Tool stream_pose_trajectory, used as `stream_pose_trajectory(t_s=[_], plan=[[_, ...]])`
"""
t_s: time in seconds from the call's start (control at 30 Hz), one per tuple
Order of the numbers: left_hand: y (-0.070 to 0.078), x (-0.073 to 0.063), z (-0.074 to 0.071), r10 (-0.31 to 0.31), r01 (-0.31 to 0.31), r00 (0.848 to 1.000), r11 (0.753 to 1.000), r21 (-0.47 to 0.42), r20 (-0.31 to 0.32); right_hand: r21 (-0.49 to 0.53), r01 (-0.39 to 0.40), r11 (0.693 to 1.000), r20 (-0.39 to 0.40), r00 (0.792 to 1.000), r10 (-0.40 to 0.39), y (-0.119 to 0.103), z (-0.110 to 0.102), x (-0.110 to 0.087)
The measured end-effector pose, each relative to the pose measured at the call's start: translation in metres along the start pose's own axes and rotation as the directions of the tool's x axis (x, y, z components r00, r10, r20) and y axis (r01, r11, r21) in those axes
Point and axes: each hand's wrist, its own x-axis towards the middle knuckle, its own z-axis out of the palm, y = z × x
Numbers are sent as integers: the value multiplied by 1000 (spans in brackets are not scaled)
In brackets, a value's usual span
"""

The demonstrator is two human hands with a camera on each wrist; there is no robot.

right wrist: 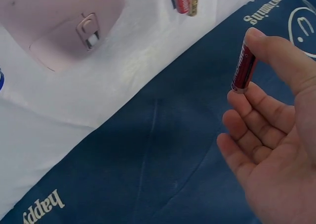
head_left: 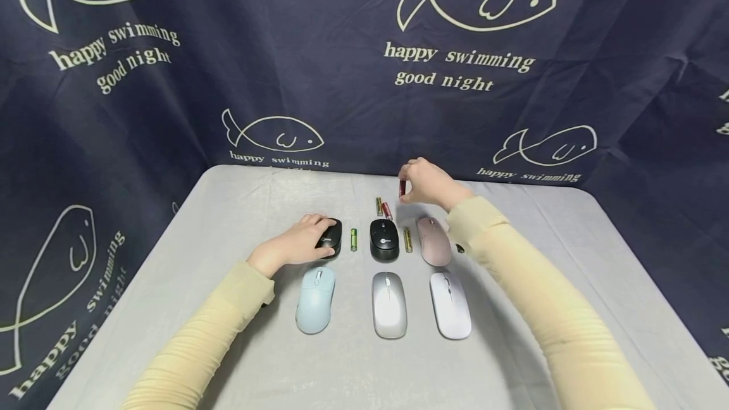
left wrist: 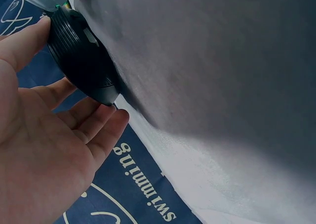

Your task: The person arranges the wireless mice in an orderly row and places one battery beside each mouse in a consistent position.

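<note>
At the left of the back row, my left hand (head_left: 299, 240) grips a black mouse (head_left: 338, 239) by its sides. In the left wrist view the thumb lies on one side of this mouse (left wrist: 76, 56) and fingertips touch the other. Beyond the pink mouse (head_left: 434, 242), my right hand (head_left: 429, 183) holds up a red battery (head_left: 402, 188). The right wrist view shows the battery (right wrist: 243, 68) pinched end to end between thumb and fingertip. Another red battery (head_left: 387, 211) and a gold battery (head_left: 378, 206) lie together behind the middle black mouse (head_left: 384, 240).
A green battery (head_left: 354, 239) and a gold battery (head_left: 407, 240) lie between the mice. In front stand a light blue mouse (head_left: 316, 301), a silver mouse (head_left: 390, 305) and a white mouse (head_left: 450, 305). A small dark object (head_left: 459, 248) is partly behind my right sleeve. Dark blue cloth (head_left: 364, 93) hangs behind.
</note>
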Motion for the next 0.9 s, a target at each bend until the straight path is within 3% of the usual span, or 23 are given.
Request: stream_pose_trajectory(t_s=[0.9], plan=[[0,0,0,-12,12,1000,1000,-1,6,79,54,995,-95,994,-47,-41,-20,-27]])
